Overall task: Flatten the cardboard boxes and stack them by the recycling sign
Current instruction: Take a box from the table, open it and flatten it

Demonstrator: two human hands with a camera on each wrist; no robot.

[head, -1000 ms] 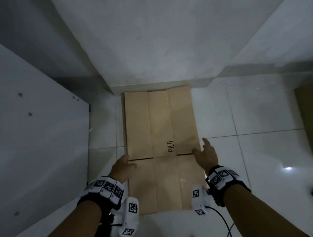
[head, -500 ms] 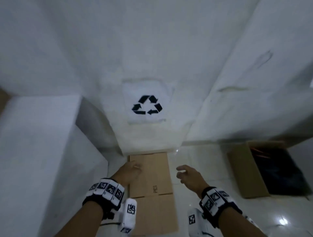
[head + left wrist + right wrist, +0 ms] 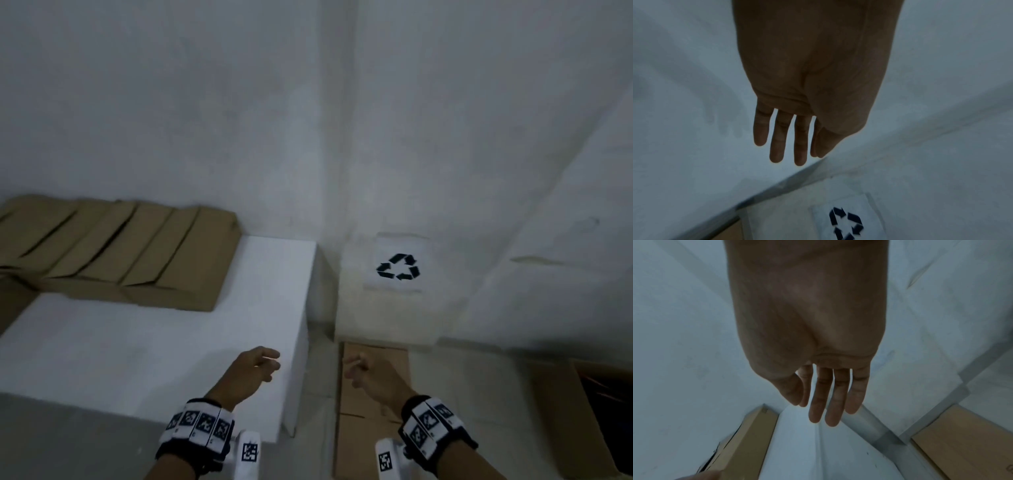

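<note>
Nothing is held by either hand. The left hand (image 3: 255,371) is raised over the near corner of the white table (image 3: 137,353), its fingers (image 3: 780,138) shown in the left wrist view as straight and slightly spread, touching nothing. The right hand (image 3: 368,375) is raised above the floor beside it, and its fingers (image 3: 835,394) are seen in the right wrist view hanging loosely extended, also free of any object.

The white wall (image 3: 239,102) fills most of the head view. The white table is set against it on the left, and a row of upright, unflattened cardboard boxes (image 3: 116,253) is stood along the table's far edge, touching the wall. An open cardboard box (image 3: 575,421) with dark contents is placed on the floor at the far right, well apart from the table.

The flattened cardboard box (image 3: 371,407) is laid flat on the tiled floor in the gap between the table's side and the open box, its far end against the foot of the wall. It is partly covered in the head view by the right forearm. The recycling sign (image 3: 398,266), a white sheet with a black three-arrow symbol, is fixed to the wall directly above that flattened box.
</note>
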